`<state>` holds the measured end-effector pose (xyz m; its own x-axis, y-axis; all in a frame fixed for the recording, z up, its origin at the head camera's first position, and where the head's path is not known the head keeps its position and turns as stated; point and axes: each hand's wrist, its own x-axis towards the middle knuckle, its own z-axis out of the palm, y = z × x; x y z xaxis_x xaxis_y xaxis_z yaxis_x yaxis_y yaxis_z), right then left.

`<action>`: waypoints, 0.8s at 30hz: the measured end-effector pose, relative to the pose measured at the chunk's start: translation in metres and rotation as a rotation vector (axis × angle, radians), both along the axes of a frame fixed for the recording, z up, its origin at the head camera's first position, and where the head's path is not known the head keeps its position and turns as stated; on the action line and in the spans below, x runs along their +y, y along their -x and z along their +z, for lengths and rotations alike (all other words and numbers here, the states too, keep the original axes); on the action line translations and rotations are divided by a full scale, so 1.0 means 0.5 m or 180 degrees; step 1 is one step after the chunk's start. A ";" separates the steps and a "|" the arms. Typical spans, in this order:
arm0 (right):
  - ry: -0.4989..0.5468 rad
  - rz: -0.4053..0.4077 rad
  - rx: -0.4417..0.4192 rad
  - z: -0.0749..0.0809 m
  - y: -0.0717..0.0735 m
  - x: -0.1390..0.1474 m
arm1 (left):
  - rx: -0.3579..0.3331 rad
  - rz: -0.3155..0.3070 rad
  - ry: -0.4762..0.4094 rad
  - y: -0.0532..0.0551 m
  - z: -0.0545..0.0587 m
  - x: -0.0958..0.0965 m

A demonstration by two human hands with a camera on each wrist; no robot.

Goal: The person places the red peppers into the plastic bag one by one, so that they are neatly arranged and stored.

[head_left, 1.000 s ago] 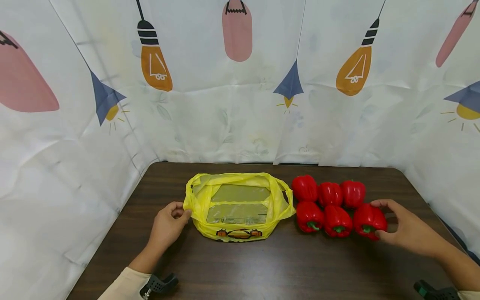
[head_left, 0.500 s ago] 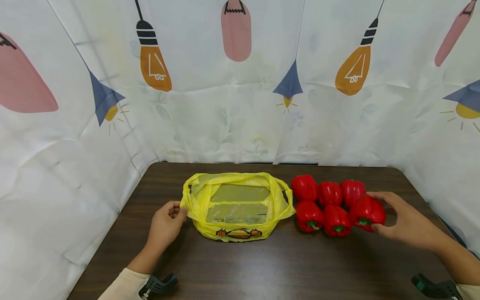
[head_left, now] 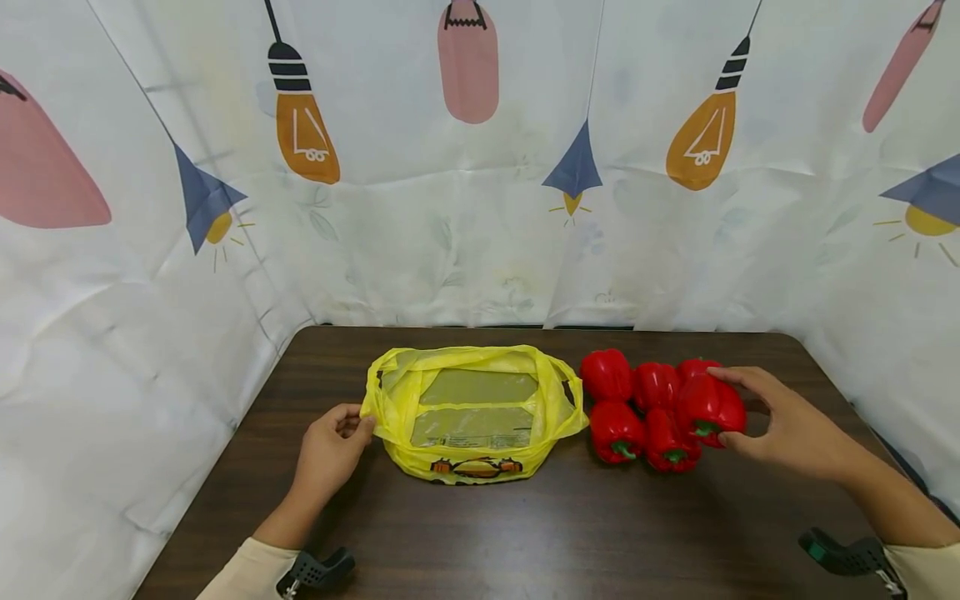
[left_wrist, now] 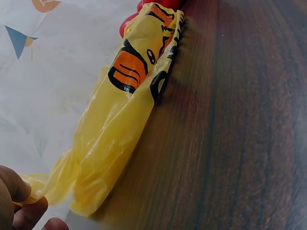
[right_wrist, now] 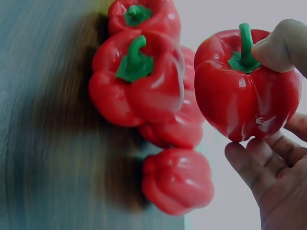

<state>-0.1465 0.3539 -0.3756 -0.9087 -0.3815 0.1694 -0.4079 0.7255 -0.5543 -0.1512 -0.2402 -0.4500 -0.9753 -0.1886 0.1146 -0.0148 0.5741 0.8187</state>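
My right hand (head_left: pixel 783 429) grips a red bell pepper (right_wrist: pixel 247 91) between thumb and fingers, the thumb beside its green stem in the right wrist view. In the head view this pepper overlaps the right end of a group of red bell peppers (head_left: pixel 617 432), which lie in two rows. A yellow plastic bag (head_left: pixel 401 450) stands in the middle with its mouth spread wide. At its left side, my left hand (head_left: pixel 333 446) pinches the bag's edge, thumb against fingers, as the left wrist view also shows.
The dark wooden table (head_left: pixel 525 542) carries everything. Behind it hangs a white curtain (head_left: pixel 450 242) printed with bulbs and lamps. The bag's right handle reaches close to the nearest peppers. Each wrist wears a dark strap (head_left: pixel 318 569).
My right hand has lifted the front right pepper from its place and moved it up and to the left. The left hand has drawn the bag's edge slightly left.
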 end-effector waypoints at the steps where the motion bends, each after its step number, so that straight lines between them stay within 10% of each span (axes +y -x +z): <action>1: 0.0003 0.0016 0.0015 0.000 0.002 -0.005 | -0.0006 0.0002 0.0000 0.000 0.000 0.000; 24: 0.0217 0.0222 -0.0076 0.008 0.036 -0.096 | 0.0023 0.0039 0.0047 0.005 -0.006 -0.006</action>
